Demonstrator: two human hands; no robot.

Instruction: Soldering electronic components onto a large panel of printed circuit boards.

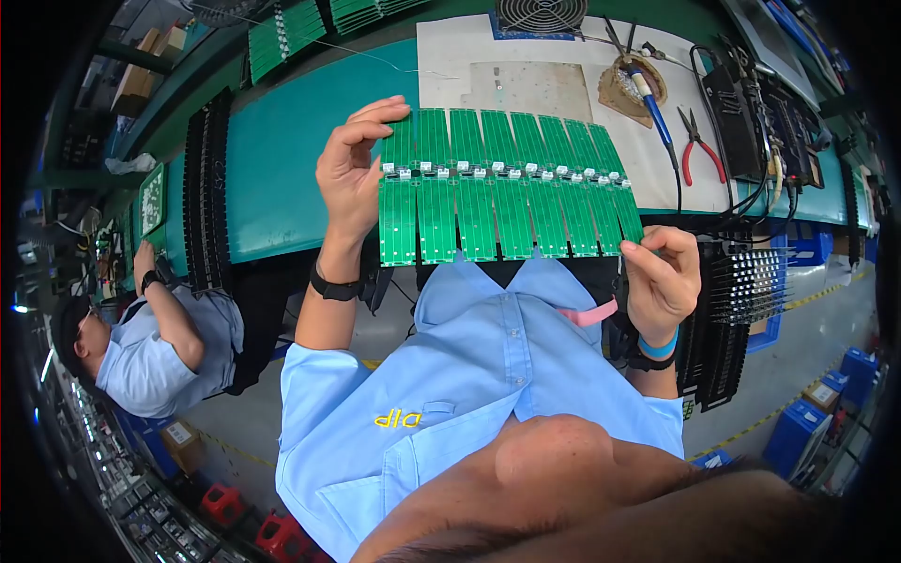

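Observation:
Between my two hands a panel of green circuit boards [476,220] is held up above the bench's near edge. It is divided into several long strips, with a row of small white connectors across its middle. My left hand [352,174] pinches the panel's far left corner. At the near right corner, the fingers and thumb of my right hand [664,281] grip the edge. Beyond the panel, a white sheet [450,70] covers part of the green bench mat [291,178].
Red-handled pliers [697,155] and a blue soldering iron [654,108] lie at the right. A fan [542,15] stands at the back. Black slotted racks [208,192] stand left; a co-worker [178,338] sits beyond them, hand near another green board [152,199].

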